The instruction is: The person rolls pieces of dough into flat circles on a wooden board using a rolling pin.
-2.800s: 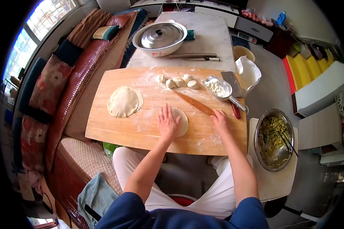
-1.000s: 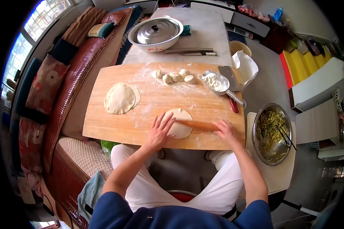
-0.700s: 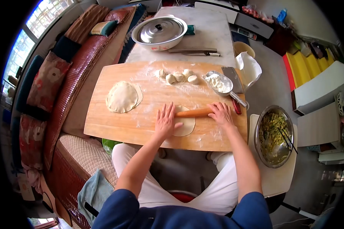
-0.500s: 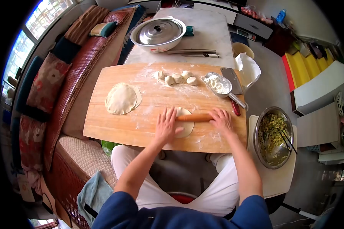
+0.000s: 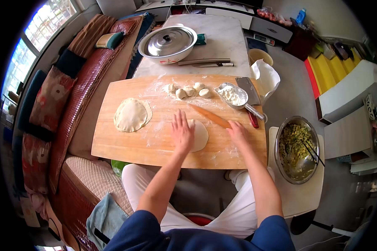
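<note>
Past layered dough rounds [image 5: 130, 115], holds an open, empty left hand [image 5: 182, 133] over the edge of a dough circle [image 5: 200, 137] on the floured board [image 5: 125, 148], perhaps for steadying, and curls the right hand [image 5: 238, 133] around the near end of a rolling pin [image 5: 209, 116], seemingly keeping it clear.

Smooth wooden rolling pin [image 5: 211, 116], matt wooden board [image 5: 123, 146], smooth matt dough round [image 5: 201, 137], glossy metal lid [image 5: 180, 40]

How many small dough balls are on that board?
5, toward the far edge of the board: leftmost ball, second ball, middle ball, fourth ball just behind rightmost ball. None looks hidden.
</note>
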Tool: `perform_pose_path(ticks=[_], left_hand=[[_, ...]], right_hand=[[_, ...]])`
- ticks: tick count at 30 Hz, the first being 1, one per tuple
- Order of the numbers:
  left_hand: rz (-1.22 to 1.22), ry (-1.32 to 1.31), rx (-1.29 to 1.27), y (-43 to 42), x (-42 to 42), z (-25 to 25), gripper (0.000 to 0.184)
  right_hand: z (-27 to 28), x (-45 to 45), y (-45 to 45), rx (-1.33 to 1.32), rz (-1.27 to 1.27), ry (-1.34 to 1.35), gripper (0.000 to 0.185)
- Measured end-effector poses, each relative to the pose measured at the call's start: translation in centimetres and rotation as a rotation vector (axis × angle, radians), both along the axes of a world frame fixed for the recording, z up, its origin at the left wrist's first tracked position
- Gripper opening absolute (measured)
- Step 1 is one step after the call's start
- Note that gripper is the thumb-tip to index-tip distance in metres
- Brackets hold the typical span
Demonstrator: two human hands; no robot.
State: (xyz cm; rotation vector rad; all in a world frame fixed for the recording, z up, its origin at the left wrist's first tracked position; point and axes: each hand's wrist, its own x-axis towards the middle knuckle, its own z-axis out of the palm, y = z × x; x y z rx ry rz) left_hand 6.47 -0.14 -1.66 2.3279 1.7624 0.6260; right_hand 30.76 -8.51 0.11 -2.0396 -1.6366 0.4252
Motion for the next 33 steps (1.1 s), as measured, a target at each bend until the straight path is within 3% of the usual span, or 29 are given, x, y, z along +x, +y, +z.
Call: perform_pose_path(ticks=[2, 4, 9, 10, 14, 17, 24, 29, 31, 33], left_hand=[[-0.083, 0.039, -0.087, -3.1, 0.7, -0.3, 0.082], [-0.335, 0.097, -0.084, -4.6, 0.1, 0.8, 0.082], [-0.912, 0.308, -0.001, -2.6, -4.7, 3.6, 0.082], [-0.924, 0.257, 0.020, -2.8, -5.9, 4.4, 0.081], [-0.641, 0.153, 0.023, -6.3, -9.1, 3.4, 0.085], [-0.548, 0.082, -0.173, -7.5, -7.8, 2.7, 0.089], [-0.235, 0.174, -0.009, 2.7, -1.8, 1.9, 0.086], [-0.088, 0.030, 0.047, -0.8, 1.5, 2.7, 0.076], [-0.125, 0.087, -0.145, -4.4, 2.7, 1.9, 0.079], [-0.338, 0.108, -0.149, -5.7, 1.9, 1.6, 0.081]], right_hand=[[-0.6, 0.7, -1.7, 0.121, -0.060, 0.058, 0.043], [-0.8, 1.6, -3.3, 0.172, -0.111, 0.093, 0.039], [0.4, 3.6, -6.1, 0.156, 0.072, 0.060, 0.040], [0.8, 3.8, -6.6, 0.135, 0.128, 0.047, 0.041], [0.9, 2.3, -7.1, 0.158, 0.371, -0.122, 0.042], [0.9, 0.4, -4.5, 0.153, 0.327, -0.238, 0.042], [-0.8, 1.0, 2.0, 0.118, 0.177, -0.328, 0.046], [-2.1, 1.5, 0.1, 0.184, 0.024, 0.021, 0.039], [-2.2, 1.6, -0.7, 0.236, -0.059, 0.126, 0.036], [-2.0, 1.7, -1.8, 0.294, -0.112, 0.176, 0.034]])
